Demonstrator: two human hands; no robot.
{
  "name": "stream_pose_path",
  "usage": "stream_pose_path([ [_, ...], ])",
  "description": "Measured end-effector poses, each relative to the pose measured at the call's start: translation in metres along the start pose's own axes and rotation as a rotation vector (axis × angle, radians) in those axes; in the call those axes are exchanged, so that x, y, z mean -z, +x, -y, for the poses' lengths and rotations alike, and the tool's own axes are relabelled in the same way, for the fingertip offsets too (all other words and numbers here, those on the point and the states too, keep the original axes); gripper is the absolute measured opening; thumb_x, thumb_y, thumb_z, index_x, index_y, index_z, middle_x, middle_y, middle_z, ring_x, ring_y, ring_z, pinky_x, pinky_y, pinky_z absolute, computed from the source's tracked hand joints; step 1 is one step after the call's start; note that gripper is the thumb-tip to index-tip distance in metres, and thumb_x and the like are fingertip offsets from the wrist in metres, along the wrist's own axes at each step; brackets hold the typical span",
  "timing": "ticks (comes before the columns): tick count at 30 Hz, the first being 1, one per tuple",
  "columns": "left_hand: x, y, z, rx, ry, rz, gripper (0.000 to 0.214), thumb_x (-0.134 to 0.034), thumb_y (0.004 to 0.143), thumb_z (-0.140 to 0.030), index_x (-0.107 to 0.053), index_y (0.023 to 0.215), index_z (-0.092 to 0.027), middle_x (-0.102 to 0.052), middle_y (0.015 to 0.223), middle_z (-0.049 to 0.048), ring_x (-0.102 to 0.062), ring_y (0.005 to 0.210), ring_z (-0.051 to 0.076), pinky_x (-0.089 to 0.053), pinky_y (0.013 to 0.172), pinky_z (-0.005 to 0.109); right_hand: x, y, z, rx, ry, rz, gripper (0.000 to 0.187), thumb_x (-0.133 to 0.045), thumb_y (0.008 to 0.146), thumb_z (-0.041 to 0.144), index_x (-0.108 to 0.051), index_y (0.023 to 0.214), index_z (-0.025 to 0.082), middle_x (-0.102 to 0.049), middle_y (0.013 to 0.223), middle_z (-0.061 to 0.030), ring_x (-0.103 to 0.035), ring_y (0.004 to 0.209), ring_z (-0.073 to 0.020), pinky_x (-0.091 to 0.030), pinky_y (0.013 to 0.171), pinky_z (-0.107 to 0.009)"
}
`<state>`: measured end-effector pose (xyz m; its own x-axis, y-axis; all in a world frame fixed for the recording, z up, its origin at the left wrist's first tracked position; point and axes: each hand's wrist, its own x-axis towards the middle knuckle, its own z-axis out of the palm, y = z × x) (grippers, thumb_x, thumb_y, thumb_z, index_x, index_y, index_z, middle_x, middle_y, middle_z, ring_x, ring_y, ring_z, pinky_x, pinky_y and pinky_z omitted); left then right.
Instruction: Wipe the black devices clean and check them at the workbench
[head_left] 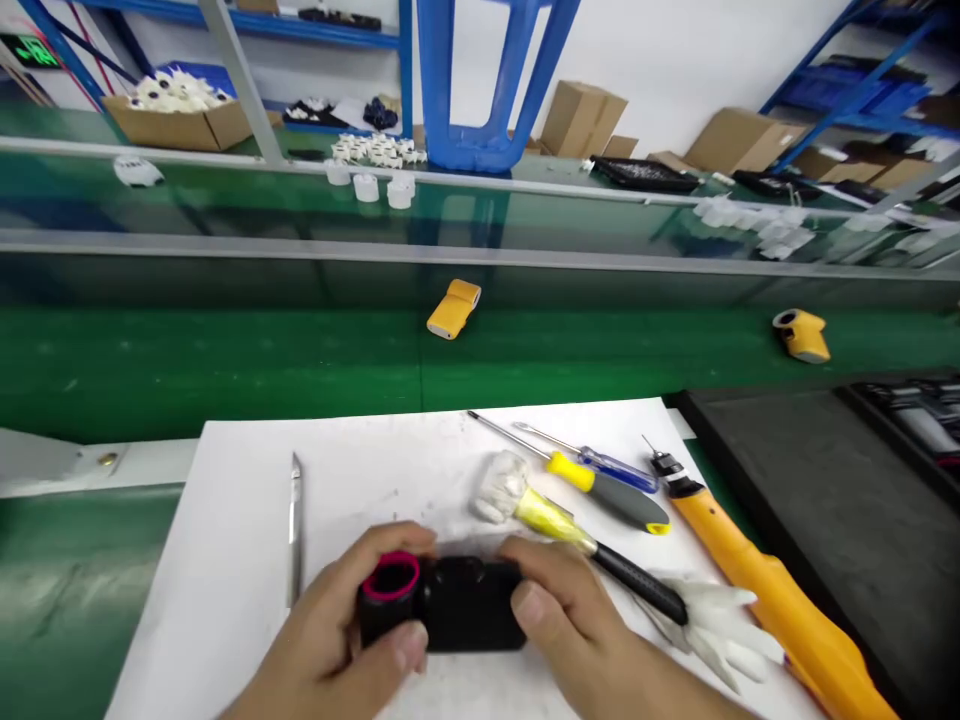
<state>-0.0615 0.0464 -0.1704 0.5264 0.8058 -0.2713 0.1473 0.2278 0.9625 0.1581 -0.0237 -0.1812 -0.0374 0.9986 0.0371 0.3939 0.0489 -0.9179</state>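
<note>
left hand [330, 625] and right hand [570, 610] gripping matte black plastic housing [469, 610], pink-rimmed at one end; stiff, probably light, firmest hold along flat sides.

Black casing [469, 605] partly behind the hands [334, 630], far shelf parts [379, 150] too small to tell (white, jumbled)

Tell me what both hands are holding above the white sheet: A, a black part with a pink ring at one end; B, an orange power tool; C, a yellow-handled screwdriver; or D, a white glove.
A: the left hand and the right hand both clasp the black part, with its pink ring at the left end.
</note>
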Motion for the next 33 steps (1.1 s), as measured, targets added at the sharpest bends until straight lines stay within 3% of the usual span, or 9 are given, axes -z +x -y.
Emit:
stream_pose_path([
  [3, -0.003, 0.004, -0.007, 0.092, -0.084, -0.058, 0.056, -0.073, 0.079, -0.06, -0.057, 0.122, -0.028, -0.066, 0.109, 0.0068, -0.058, 0.053, 0.008, -0.044, 0.044, 0.02, -0.001, 0.002, -0.002, -0.024, 0.082, 0.071, 0.049, -0.034, 0.102, 0.059, -0.054, 0.08, 0.02, -0.047, 0.065, 0.0026, -0.046, 0.06, -0.0132, -0.034, 0.058, -0.027],
  [5, -0.004, 0.004, -0.01, 0.111, -0.075, -0.089, 0.061, -0.076, 0.076, -0.06, -0.056, 0.122, -0.026, -0.064, 0.106, 0.005, -0.055, 0.052, 0.006, -0.041, 0.044, 0.019, -0.004, 0.003, 0.0, -0.061, 0.151, 0.07, 0.039, -0.044, 0.098, 0.056, -0.059, 0.098, 0.02, -0.05, 0.07, 0.0023, -0.047, 0.063, -0.0143, -0.036, 0.059, -0.027],
  [9, -0.003, 0.003, -0.015, 0.011, 0.018, -0.051, 0.053, -0.076, 0.077, -0.047, -0.055, 0.122, -0.026, -0.063, 0.108, 0.0026, -0.054, 0.052, 0.005, -0.044, 0.047, 0.019, -0.015, 0.001, 0.004, -0.086, 0.315, 0.04, 0.032, -0.062, 0.087, 0.046, -0.058, 0.109, 0.022, -0.051, 0.075, 0.0032, -0.043, 0.063, -0.0132, -0.037, 0.06, -0.026],
  [12, -0.001, 0.002, -0.011, -0.146, 0.137, 0.031, 0.054, -0.079, 0.075, -0.043, -0.056, 0.121, -0.027, -0.063, 0.111, 0.004, -0.065, 0.075, 0.015, -0.055, 0.061, 0.024, -0.023, -0.002, 0.005, -0.059, 0.418, 0.005, 0.033, -0.067, 0.082, 0.041, -0.056, 0.108, 0.023, -0.053, 0.082, 0.0025, -0.047, 0.067, -0.0133, -0.04, 0.061, -0.025],
  [15, -0.002, 0.0, -0.002, -0.312, 0.296, 0.007, 0.048, -0.076, 0.076, -0.035, -0.057, 0.12, -0.03, -0.064, 0.117, 0.0033, -0.065, 0.107, 0.024, -0.058, 0.085, 0.031, -0.025, -0.004, 0.007, -0.024, 0.38, -0.086, 0.029, -0.065, 0.084, 0.045, -0.055, 0.099, 0.021, -0.052, 0.079, 0.0025, -0.047, 0.069, -0.0139, -0.039, 0.063, -0.026],
  [18, -0.005, -0.002, 0.006, -0.559, 0.462, -0.019, 0.046, -0.072, 0.079, -0.029, -0.055, 0.122, -0.035, -0.063, 0.117, 0.0005, -0.064, 0.109, 0.022, -0.056, 0.092, 0.033, -0.022, -0.009, 0.011, 0.046, 0.323, -0.166, 0.025, -0.062, 0.086, 0.044, -0.056, 0.093, 0.02, -0.051, 0.075, 0.0027, -0.045, 0.068, -0.0137, -0.039, 0.064, -0.027],
  [21, -0.003, -0.003, 0.007, -0.774, 0.609, -0.035, 0.047, -0.073, 0.083, -0.035, -0.05, 0.125, -0.035, -0.062, 0.115, 0.0027, -0.066, 0.104, 0.021, -0.058, 0.091, 0.033, -0.016, -0.015, 0.018, 0.133, 0.272, -0.119, 0.021, -0.062, 0.085, 0.035, -0.056, 0.1, 0.021, -0.055, 0.075, 0.0025, -0.048, 0.065, -0.0133, -0.041, 0.06, -0.026],
  [26, 0.001, -0.006, 0.001, -0.94, 0.85, -0.108, 0.037, -0.063, 0.092, -0.05, -0.049, 0.119, -0.03, -0.063, 0.103, 0.0051, -0.068, 0.088, 0.02, -0.063, 0.077, 0.028, -0.01, -0.02, 0.027, 0.282, 0.188, -0.091, 0.035, -0.058, 0.078, 0.02, -0.051, 0.113, 0.023, -0.058, 0.077, 0.0013, -0.051, 0.06, -0.014, -0.044, 0.054, -0.026],
  [33, -0.004, -0.022, 0.026, -0.995, 0.869, -0.295, 0.033, -0.062, 0.093, -0.042, -0.05, 0.123, -0.036, -0.061, 0.114, 0.0033, -0.064, 0.096, 0.02, -0.062, 0.081, 0.03, -0.016, -0.023, 0.024, 0.569, 0.005, -0.244, 0.064, -0.054, 0.071, 0.012, -0.046, 0.132, 0.027, -0.065, 0.097, -0.0041, -0.063, 0.075, -0.0173, -0.053, 0.066, -0.027],
])
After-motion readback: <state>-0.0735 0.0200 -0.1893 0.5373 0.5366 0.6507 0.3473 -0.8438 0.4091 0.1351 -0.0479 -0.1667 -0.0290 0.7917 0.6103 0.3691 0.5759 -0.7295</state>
